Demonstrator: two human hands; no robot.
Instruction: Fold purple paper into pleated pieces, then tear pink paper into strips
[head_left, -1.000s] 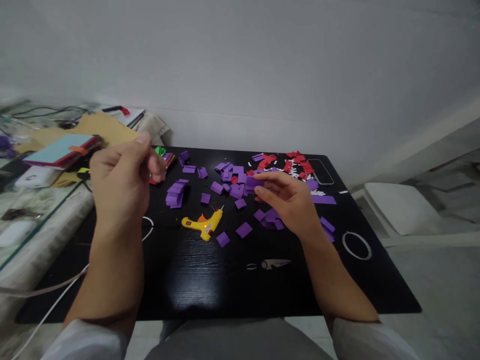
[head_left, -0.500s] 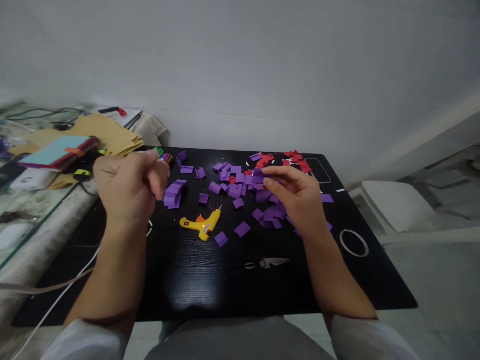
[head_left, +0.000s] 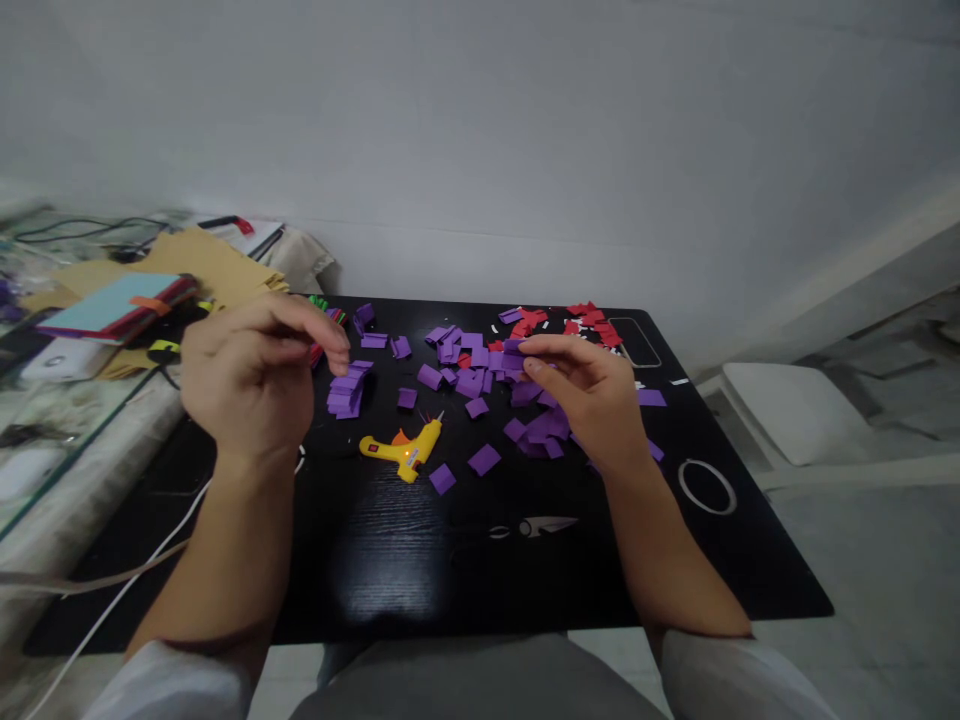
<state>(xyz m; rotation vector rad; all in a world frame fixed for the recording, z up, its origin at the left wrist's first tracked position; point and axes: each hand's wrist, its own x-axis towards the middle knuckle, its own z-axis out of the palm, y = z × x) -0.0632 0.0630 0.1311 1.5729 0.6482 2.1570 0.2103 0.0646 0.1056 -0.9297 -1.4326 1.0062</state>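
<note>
My left hand (head_left: pixel 251 375) hovers at the left of the table, its fingers loosely bent and apart, with nothing visible in them. Just to its right, a stack of folded purple paper pieces (head_left: pixel 349 390) lies on the table. My right hand (head_left: pixel 592 395) pinches a small purple paper piece (head_left: pixel 514 347) between thumb and index finger. Below and behind that hand, a loose heap of purple paper pieces (head_left: pixel 541 430) spreads out, partly covered by it. A yellow hot glue gun (head_left: pixel 405 452) lies between the hands, its small light glowing.
Red paper pieces (head_left: pixel 592 320) lie at the back right. Scissors (head_left: pixel 547 525) rest near the front of the black table (head_left: pixel 495 585), and a white ring (head_left: pixel 707 487) sits at the right. A notebook (head_left: pixel 120 303) and brown paper (head_left: pixel 217 270) crowd the left side; a white cable (head_left: pixel 150 560) runs there.
My left hand has uncurled from a closed shape, its fingers now reaching to the right. My right hand keeps its pinch on the purple paper piece, almost in place.
</note>
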